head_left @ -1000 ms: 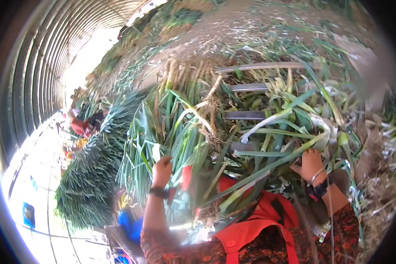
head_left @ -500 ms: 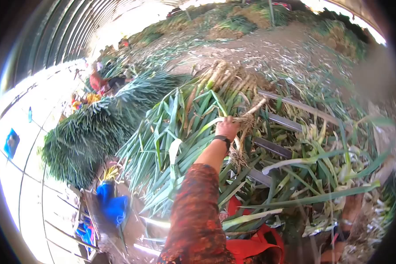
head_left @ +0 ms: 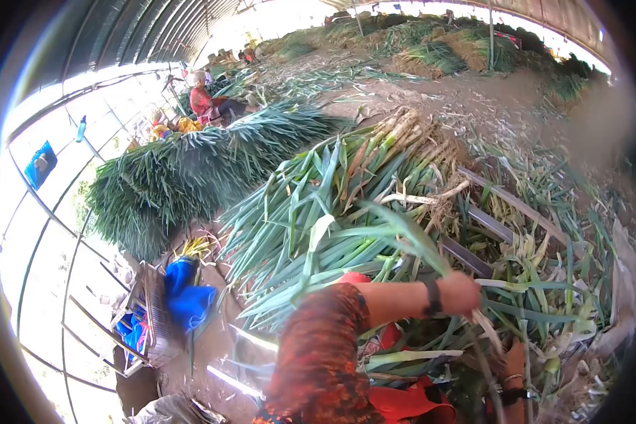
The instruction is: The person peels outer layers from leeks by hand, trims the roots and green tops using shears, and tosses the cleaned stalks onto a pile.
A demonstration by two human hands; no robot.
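Observation:
My left hand point(head_left: 461, 293), with a dark band on its wrist, is closed round a long green onion point(head_left: 411, 233). Its blurred leaves point up and left, and its pale stem hangs below the fist. My right hand point(head_left: 513, 364) is low at the right, close to the pale lower end of that stem; its fingers are blurred and partly hidden, so I cannot see whether it grips anything. Left of my hands lies a big pile of untrimmed green onions point(head_left: 297, 205), roots towards the top right. One loose onion point(head_left: 431, 199) rests across it.
Metal bars point(head_left: 491, 226) stick out beside the pile, among scattered peeled leaves point(head_left: 544, 283). A long stack of green onions point(head_left: 184, 177) stands at the left, with a seated person point(head_left: 203, 99) behind. A crate point(head_left: 159, 318) with blue cloth point(head_left: 187, 293) sits lower left.
My left hand has moved from the pile down and right, bringing a green onion with it. My right hand has come into clear view at the lower right. The camera view has shifted.

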